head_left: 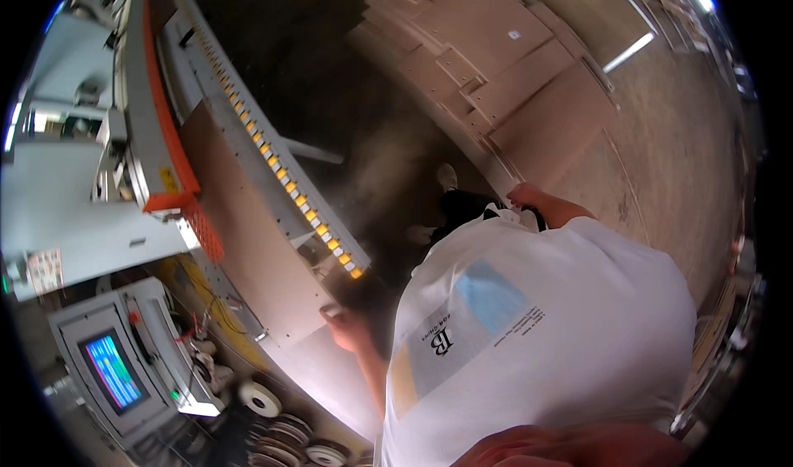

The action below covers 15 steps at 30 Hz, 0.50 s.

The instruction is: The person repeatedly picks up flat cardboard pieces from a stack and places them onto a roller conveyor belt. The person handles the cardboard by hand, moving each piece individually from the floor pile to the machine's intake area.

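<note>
At the left, a long brown board (248, 219) lies along the bed of a machine, beside its orange guard. My left hand (348, 330) is closed on the near corner of this board, thumb on top and other fingers mostly hidden. To the right, my right hand (526, 195) is closed at the near corner of a stack of brown panels (529, 95). Its fingers appear to grip a panel edge, though the contact is small in view. The panels vary in size and overlap in steps, with small pale labels on several.
A roller rail (281, 173) with yellow and white rollers runs beside the board. The grey machine (74, 211) and a control panel (116, 368) with a lit screen stand left. Rolls of edging tape (281, 442) sit below. My shoes (447, 178) are on the floor between machine and stack.
</note>
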{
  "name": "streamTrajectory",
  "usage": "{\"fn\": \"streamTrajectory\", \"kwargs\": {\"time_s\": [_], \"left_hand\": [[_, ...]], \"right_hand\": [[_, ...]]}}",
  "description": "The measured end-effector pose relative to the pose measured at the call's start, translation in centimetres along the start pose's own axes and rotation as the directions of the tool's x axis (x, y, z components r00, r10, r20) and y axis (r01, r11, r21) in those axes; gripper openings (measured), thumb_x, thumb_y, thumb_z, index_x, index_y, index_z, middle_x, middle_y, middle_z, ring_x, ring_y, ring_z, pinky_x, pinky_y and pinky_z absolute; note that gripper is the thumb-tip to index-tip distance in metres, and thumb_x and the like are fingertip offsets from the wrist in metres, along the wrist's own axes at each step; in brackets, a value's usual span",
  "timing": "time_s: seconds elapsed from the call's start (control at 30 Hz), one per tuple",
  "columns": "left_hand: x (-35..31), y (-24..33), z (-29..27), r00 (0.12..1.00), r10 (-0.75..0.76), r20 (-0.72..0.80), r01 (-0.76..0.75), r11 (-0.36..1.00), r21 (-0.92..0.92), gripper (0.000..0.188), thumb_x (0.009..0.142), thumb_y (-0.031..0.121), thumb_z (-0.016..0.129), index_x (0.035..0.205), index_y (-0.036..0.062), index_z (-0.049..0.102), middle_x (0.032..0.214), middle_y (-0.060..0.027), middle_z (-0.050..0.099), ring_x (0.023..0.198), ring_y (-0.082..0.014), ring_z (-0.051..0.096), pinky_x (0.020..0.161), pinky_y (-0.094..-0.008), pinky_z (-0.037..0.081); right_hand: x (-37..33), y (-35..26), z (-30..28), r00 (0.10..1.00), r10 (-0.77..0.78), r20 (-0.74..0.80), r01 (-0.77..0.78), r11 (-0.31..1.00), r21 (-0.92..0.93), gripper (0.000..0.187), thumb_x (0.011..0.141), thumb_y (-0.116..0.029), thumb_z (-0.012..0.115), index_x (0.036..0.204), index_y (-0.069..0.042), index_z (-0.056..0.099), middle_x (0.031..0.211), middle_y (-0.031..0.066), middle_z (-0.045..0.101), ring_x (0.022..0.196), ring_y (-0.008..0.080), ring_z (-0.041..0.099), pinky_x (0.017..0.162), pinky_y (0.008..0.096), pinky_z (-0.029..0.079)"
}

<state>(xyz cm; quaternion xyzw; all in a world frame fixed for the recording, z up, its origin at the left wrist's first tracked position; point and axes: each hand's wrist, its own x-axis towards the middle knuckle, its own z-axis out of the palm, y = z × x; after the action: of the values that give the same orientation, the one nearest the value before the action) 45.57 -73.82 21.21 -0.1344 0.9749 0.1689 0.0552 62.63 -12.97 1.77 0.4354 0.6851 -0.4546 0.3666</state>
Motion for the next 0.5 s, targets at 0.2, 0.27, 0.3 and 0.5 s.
{"fn": "streamTrajectory", "kwargs": {"time_s": [0.2,0.27,0.3,0.5], "left_hand": [[2.7,4.7,1.6,0.988,0.127,0.082,-0.125,0.992,-0.029,0.061,0.094,0.025,0.067,0.150,0.0065,0.051,0.089,-0.0125,0.074,0.078,-0.0298,0.071,0.069,-0.0461,0.053],[3.9,9.0,2.5,0.945,0.307,0.112,-0.297,0.950,-0.093,0.049,0.094,0.022,0.069,0.139,0.0046,0.062,0.083,-0.0117,0.072,0.070,-0.0281,0.068,0.065,-0.0436,0.053],[4.5,10.1,4.1,0.899,0.416,0.135,-0.398,0.906,-0.141,0.045,0.094,0.021,0.070,0.135,0.0042,0.064,0.081,-0.0110,0.072,0.069,-0.0269,0.068,0.064,-0.0427,0.052],[1.8,17.7,13.0,0.576,0.591,0.565,-0.555,0.790,-0.260,0.046,0.096,0.036,0.067,0.134,0.0097,0.065,0.103,-0.0147,0.077,0.097,-0.0313,0.074,0.088,-0.0438,0.057]], "right_hand": [[7.7,13.2,6.1,0.852,-0.426,-0.304,0.331,0.888,-0.318,0.030,0.091,-0.034,0.065,0.104,-0.010,0.077,0.095,0.0150,0.076,0.082,0.0321,0.074,0.080,0.0454,0.059],[7.6,12.9,7.6,0.890,-0.381,-0.251,0.300,0.903,-0.308,0.032,0.091,-0.034,0.063,0.104,-0.009,0.077,0.102,0.0165,0.076,0.091,0.0367,0.073,0.082,0.0483,0.058],[6.8,12.2,7.5,0.908,-0.355,-0.222,0.281,0.910,-0.305,0.033,0.091,-0.035,0.062,0.104,-0.009,0.078,0.105,0.0173,0.076,0.095,0.0390,0.072,0.083,0.0497,0.057],[-0.9,6.2,0.5,0.955,-0.181,-0.237,0.213,0.970,0.120,0.036,0.093,-0.041,0.061,0.098,-0.011,0.080,0.100,0.0144,0.076,0.095,0.0311,0.073,0.085,0.0464,0.057]]}}
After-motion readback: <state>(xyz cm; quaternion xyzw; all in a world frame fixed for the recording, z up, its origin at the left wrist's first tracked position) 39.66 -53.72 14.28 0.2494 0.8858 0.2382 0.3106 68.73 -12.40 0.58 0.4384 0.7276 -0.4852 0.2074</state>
